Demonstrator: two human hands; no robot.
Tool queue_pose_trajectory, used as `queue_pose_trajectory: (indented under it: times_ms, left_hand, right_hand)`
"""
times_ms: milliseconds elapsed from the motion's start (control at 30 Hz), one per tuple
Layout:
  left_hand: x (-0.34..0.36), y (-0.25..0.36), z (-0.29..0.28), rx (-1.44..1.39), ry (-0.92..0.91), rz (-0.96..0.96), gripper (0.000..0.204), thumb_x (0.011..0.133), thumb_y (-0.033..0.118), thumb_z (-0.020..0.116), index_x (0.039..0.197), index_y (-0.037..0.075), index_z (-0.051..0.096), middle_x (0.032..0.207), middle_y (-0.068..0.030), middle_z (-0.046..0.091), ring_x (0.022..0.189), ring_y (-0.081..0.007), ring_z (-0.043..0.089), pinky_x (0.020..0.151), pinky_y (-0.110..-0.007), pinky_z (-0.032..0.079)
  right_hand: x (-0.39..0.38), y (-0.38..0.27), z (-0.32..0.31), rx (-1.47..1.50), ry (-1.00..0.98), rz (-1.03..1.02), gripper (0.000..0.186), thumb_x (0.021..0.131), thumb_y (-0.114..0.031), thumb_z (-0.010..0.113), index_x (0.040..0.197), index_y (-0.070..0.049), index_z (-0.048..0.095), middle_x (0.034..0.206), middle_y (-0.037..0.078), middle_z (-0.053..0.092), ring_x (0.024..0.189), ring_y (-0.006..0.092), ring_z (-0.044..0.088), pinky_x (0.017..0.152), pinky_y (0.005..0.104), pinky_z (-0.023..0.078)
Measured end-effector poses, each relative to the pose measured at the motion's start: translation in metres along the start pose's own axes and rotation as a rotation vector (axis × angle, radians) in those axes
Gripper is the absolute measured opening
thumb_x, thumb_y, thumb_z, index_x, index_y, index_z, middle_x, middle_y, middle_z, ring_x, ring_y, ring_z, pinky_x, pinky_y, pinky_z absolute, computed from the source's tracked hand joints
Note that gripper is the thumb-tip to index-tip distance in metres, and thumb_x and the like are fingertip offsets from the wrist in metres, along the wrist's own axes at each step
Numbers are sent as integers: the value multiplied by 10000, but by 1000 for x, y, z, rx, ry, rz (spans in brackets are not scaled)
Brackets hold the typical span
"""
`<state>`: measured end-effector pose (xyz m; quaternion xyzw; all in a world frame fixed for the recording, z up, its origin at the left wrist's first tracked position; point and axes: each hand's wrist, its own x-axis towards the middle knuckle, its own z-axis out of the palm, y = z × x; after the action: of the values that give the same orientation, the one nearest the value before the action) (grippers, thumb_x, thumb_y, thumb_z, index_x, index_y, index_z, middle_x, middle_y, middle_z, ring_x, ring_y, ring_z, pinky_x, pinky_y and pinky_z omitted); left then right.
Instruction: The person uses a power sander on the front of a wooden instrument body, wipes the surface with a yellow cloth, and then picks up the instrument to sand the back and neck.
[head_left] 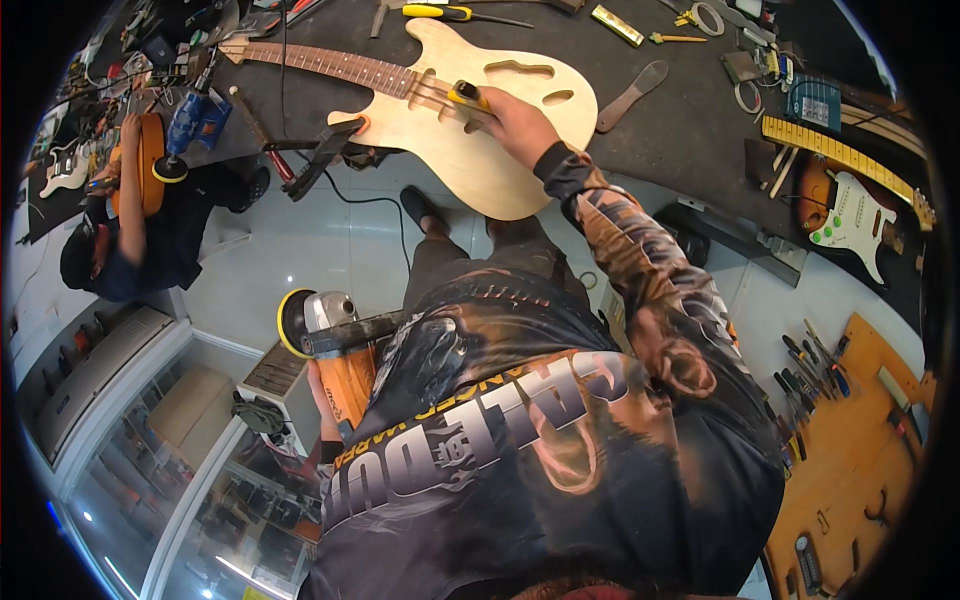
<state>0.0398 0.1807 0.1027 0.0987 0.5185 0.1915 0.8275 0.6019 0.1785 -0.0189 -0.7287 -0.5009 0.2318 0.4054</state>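
An unfinished pale-wood electric guitar body (520,175) with its neck (330,65) attached lies on the dark workbench. Over the cavities near the end of the neck, my right hand (522,128) is closed around a yellow-and-black handled tool (468,97); its exact kind I cannot make out. Down at my left side, my left hand (323,402) grips an orange-bodied power polisher (350,380). A round yellow-edged pad (294,322) faces outward from its metal head. Most of the left-hand fingers are hidden behind the tool. A clamp (325,155) with an orange pad sits at the guitar's lower horn.
Another person (150,230) at the left handles an orange-brown guitar body (152,165) beside a blue power tool (188,125). A yellow-handled screwdriver (437,13) and brown flat tool (634,95) lie near the guitar. Another guitar (850,215) rests right. A black cord (365,199) hangs below the bench.
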Motion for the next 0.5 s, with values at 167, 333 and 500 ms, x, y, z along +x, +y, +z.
queue_pose_trajectory:
  times_ms: [167,333,500]
  left_hand:
    - [3,0,-5,-28,11,12,769,1011,669,527,1516,89,517,1447,-165,626,1271,-354,629,1123,-481,482]
    - [-4,-1,-9,-45,22,29,779,1008,678,523,1518,90,515,1451,-167,622,1275,-356,626,1126,-484,479]
    - [-3,-5,-10,-50,26,25,788,1005,687,519,1520,90,512,1456,-168,618,1279,-359,623,1129,-486,476]
  right_hand:
    - [-47,11,-34,-201,-40,-28,426,922,-54,685,1337,-120,618,1203,134,699,1080,339,697,905,417,574]
    - [-58,-11,-91,-387,-56,161,371,948,-89,663,1314,-131,622,1112,163,736,961,370,729,816,450,587]
    - [-21,-9,36,-157,89,-168,356,958,-106,640,1313,-122,619,1137,160,714,1014,382,701,871,450,579]
